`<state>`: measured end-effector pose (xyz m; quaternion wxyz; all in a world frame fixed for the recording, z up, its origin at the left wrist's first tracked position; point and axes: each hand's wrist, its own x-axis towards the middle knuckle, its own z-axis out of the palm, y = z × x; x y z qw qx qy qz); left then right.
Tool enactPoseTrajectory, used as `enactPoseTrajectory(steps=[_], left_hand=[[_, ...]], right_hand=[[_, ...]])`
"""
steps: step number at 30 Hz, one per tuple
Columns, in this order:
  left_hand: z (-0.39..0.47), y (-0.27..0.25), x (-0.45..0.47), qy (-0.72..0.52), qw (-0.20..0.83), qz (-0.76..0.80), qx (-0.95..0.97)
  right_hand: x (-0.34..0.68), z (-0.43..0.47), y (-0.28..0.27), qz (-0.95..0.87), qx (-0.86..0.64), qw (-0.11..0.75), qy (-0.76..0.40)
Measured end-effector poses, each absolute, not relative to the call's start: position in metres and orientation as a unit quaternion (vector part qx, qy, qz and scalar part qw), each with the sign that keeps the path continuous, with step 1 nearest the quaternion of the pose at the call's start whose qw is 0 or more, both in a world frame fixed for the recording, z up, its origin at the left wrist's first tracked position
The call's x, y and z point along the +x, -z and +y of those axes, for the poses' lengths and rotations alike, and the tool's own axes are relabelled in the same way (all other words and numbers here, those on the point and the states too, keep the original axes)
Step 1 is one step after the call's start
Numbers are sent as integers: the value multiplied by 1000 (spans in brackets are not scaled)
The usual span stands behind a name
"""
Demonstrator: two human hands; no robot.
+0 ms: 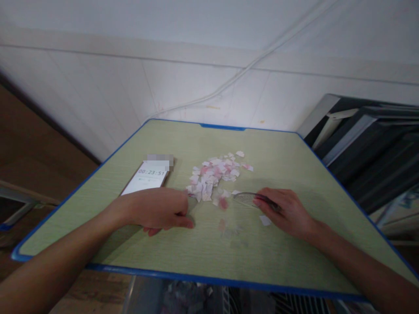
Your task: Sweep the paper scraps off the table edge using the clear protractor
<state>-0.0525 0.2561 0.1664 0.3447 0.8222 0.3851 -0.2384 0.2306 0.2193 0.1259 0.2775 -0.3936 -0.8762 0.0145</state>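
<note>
A heap of torn white and pinkish paper scraps (212,172) lies on the middle of the pale green table. My left hand (166,209) is curled closed at the heap's near left edge, its back towards me; whatever its fingers hold, if anything, is hidden. To the right of the heap, my right hand (284,207) is closed on a thin-rimmed tool (244,196) with a dark handle. The tool's exact kind is unclear. Its rounded end points left, close to a few loose scraps. Another paper scrap (265,220) lies just below my right hand.
A phone (147,174) showing a running-time display lies behind my left wrist. The table (278,261) has a blue rim and stands against a white wall with a cable (225,85). Dark folded panels (369,144) lean at the right. Below the front edge, a container holds more scraps (188,296).
</note>
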Motion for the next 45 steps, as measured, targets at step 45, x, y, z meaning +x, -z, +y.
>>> enactPoseTrajectory(steps=[45], left_hand=[[255, -167, -51, 241, 330, 383, 828]], right_hand=[[236, 223, -132, -839, -457, 286, -69]])
